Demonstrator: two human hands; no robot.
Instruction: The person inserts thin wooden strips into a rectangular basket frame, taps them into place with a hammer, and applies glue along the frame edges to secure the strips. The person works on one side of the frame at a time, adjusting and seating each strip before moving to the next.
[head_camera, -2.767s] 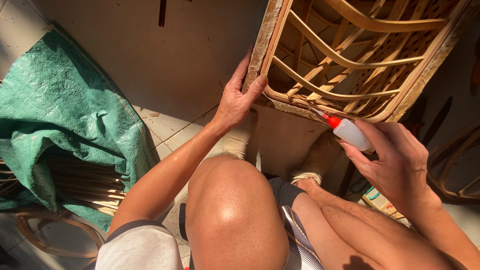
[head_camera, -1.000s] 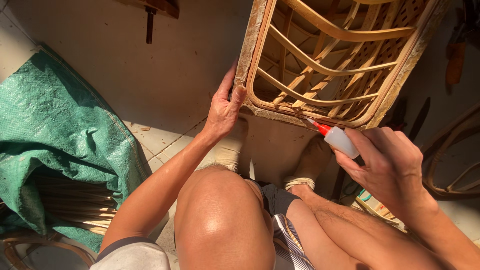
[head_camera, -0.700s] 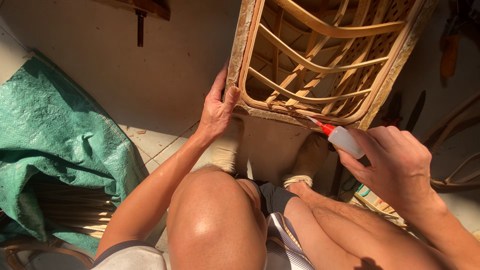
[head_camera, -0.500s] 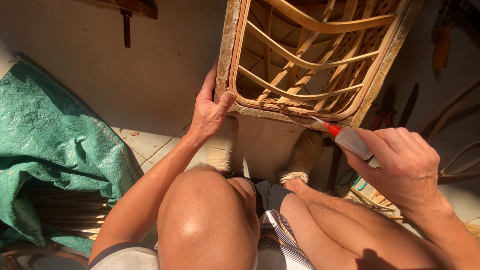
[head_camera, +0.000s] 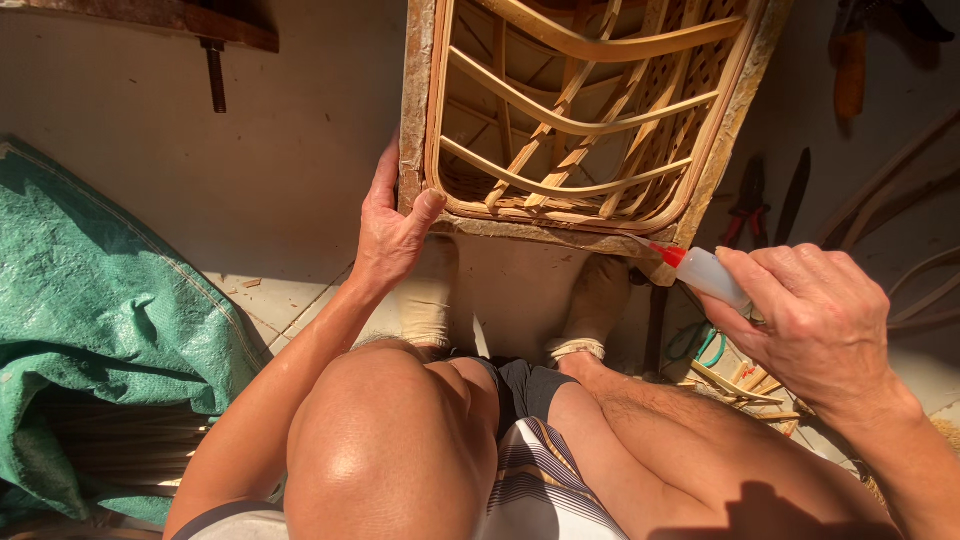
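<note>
Nearest: bare knees (head_camera: 385, 440) and thighs of the seated person, striped shorts (head_camera: 545, 480) between them; feet in pale wrappings (head_camera: 428, 300) rest on the floor below the frame.

Surface: pale tiled floor (head_camera: 270, 300), sunlit, with a few wood chips. A green woven tarpaulin (head_camera: 100, 320) lies heaped at the left, covering a bundle of cane strips. Loose split-cane offcuts (head_camera: 745, 385) lie on the floor at the right, under the right wrist.

Right hand (head_camera: 815, 320): fingers closed around a small translucent squeeze bottle (head_camera: 712, 275) with a red nozzle (head_camera: 668, 253). Long axis of the bottle runs from lower right to upper left; the nozzle points up-left, its tip touching or just short of the lower right corner of the frame; contact cannot be told for certain.

Left hand (head_camera: 392, 225): clamped on the lower left corner of the rattan frame (head_camera: 575, 120), thumb hooked over the inner rim, fingers laid flat up the outer side rail.

Rattan frame: rectangular, rounded inner hoop, crossed by curved ribs and diagonal slats; stands on end between the feet, long axis running away from the viewer, open side facing the camera.

Farthest: plain plastered wall (head_camera: 280, 150), a dark wooden shelf with a bracket (head_camera: 212, 70) at upper left; red-handled pliers (head_camera: 745, 205) and dark blades near the wall at the right.
</note>
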